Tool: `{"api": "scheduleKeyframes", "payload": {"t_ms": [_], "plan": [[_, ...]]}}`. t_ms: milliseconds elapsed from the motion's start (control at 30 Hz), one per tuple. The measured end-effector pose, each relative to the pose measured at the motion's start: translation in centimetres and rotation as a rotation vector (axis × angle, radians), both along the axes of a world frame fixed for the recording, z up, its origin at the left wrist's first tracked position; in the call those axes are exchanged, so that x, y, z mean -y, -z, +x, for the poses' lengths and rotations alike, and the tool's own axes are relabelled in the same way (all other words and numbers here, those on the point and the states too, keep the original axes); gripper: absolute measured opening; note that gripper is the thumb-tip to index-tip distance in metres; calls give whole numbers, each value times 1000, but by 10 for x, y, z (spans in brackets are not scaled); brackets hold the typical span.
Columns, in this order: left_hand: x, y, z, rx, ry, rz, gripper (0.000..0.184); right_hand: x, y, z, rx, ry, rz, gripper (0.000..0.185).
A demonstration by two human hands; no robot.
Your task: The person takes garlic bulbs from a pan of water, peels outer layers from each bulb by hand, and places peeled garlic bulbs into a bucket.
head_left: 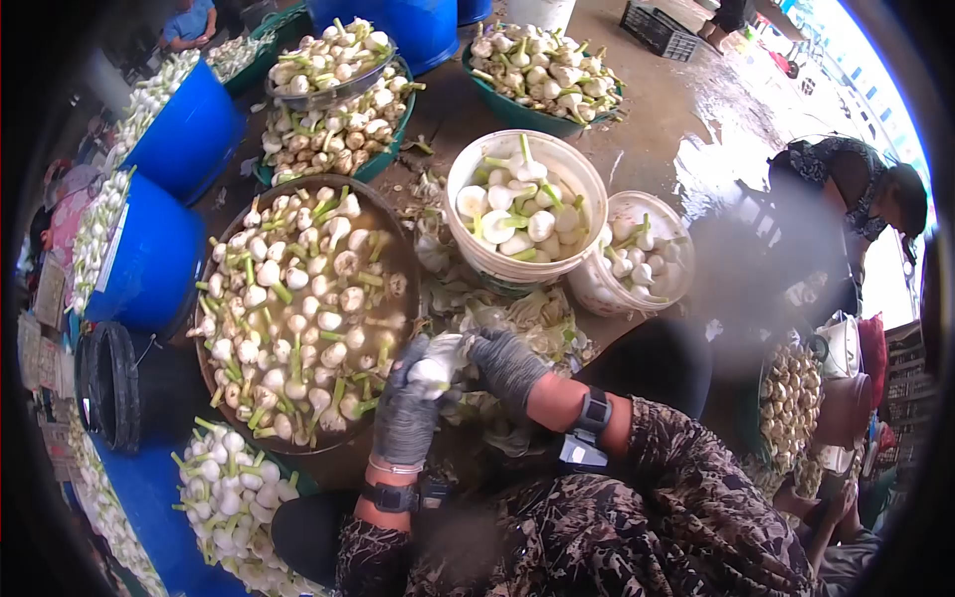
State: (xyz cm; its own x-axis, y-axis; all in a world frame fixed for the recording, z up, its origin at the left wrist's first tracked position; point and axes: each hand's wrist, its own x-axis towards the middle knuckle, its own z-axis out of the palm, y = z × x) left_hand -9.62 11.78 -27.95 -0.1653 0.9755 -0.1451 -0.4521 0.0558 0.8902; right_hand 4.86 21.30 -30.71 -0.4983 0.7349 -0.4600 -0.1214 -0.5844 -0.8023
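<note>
My left hand [406, 413], in a grey glove, grips a white garlic bulb [432, 372] above the pile of peelings. My right hand [509, 368], gloved the same way, has its fingers closed at the upper end of that bulb; whether they pinch skin or a stem is too small to tell. Left of my hands stands a wide round basin [207, 343] of murky water with many garlic bulbs floating in it. Beyond them is a white bucket [597, 189] of cleaned bulbs, and a smaller white bucket [686, 254] of bulbs sits to its right.
Loose garlic peelings [537, 328] cover the floor before me. Green tubs [527, 117] heaped with garlic stand farther back. Blue tubs [149, 254] line the left side, near a heap of white bulbs [229, 488]. A person [846, 179] bends over at the right.
</note>
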Motion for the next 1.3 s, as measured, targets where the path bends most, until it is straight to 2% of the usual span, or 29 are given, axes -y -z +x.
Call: {"api": "scheduleKeyframes", "payload": {"t_ms": [33, 100, 167, 233, 267, 300, 333, 367, 433, 467, 500, 533, 567, 600, 633, 667, 700, 800, 833, 867, 900, 967, 1000, 1033, 1100, 1133, 1167, 1200, 1300], "plan": [[-2, 4, -3, 480, 25, -38, 51, 2, -6, -2, -65, 66, -88, 13], [-6, 5, 0, 613, -170, -140, 45, 1, 5, -6, -24, 41, -69, 13], [-5, 20, -9, 633, -241, -180, 42, 5, -13, -3, 132, -103, 64, 13], [-5, 28, -21, 687, -277, -183, 38, 23, -8, -5, 109, -142, 356, 13], [-19, 14, -16, 614, -509, -355, 37, 23, -32, 5, 185, -354, 567, 16], [-33, 3, -12, 531, -745, -525, 36, 26, -17, 5, 119, -429, 910, 18], [-26, 46, -34, 523, -757, -370, 32, 20, -24, 4, 222, -724, 694, 20], [-22, 41, -34, 521, -765, -367, 32, 15, -31, 3, 321, -1006, 459, 22], [-15, 29, -35, 324, -569, -160, 29, 12, 5, 13, 122, -729, 386, 27], [-20, 34, -35, 325, -502, -68, 30, 1, -15, 1, -119, -555, 245, 41], [-25, 39, -35, 65, -542, -306, 37, -3, -39, 19, 132, -461, -250, 58], [-18, 28, -12, -288, -500, -127, 46, -6, 5, 11, -14, -416, -360, 71], [-16, 11, -2, -614, -240, -93, 55, -10, -19, 12, -200, -381, -510, 71], [-13, 17, 7, -653, -110, -47, 55, -8, -30, 12, -220, -341, -505, 63], [-13, 4, 19, -1024, -142, 64, 58, -15, -2, 18, -289, -297, -488, 47], [-13, 5, 22, -1062, -129, 106, 58, -24, -10, 25, -275, -206, -430, 36], [-9, 3, 25, -1033, -143, 91, 59, -29, -22, 36, -346, -31, -317, 36], [0, 1, 13, -882, -197, 38, 56, -61, -57, 82, -691, 438, -267, 47], [2, 2, 9, -706, -276, -17, 53, -78, -46, 102, -820, 535, -199, 55], [3, 4, 6, -525, -349, -68, 51, -84, -45, 104, -818, 613, -211, 57], [2, 5, 3, -518, -359, -66, 51, -90, -43, 106, -813, 691, -219, 60], [2, 6, -1, 51, -531, -114, 45, -82, -51, 69, -610, 588, -171, 61], [3, 4, -4, 62, -576, -123, 40, -74, -60, 45, -535, 508, -177, 61], [4, 6, -8, 62, -586, -125, 40, -76, -34, 25, -457, 226, -99, 50], [6, 10, -17, 28, -626, -79, 38, -59, -32, -43, 34, -87, 260, 29], [4, 7, -20, 101, -673, -94, 35, -60, -1, -77, 258, -221, 806, 25], [5, 8, -24, 96, -680, -90, 35, -64, 13, -101, 503, -420, 1046, 29], [7, 9, -27, 121, -685, -100, 34, -66, 31, -125, 728, -566, 1095, 34], [14, 15, -35, 164, -709, -112, 31, -66, 64, -172, 1067, -780, 1316, 41]]}}
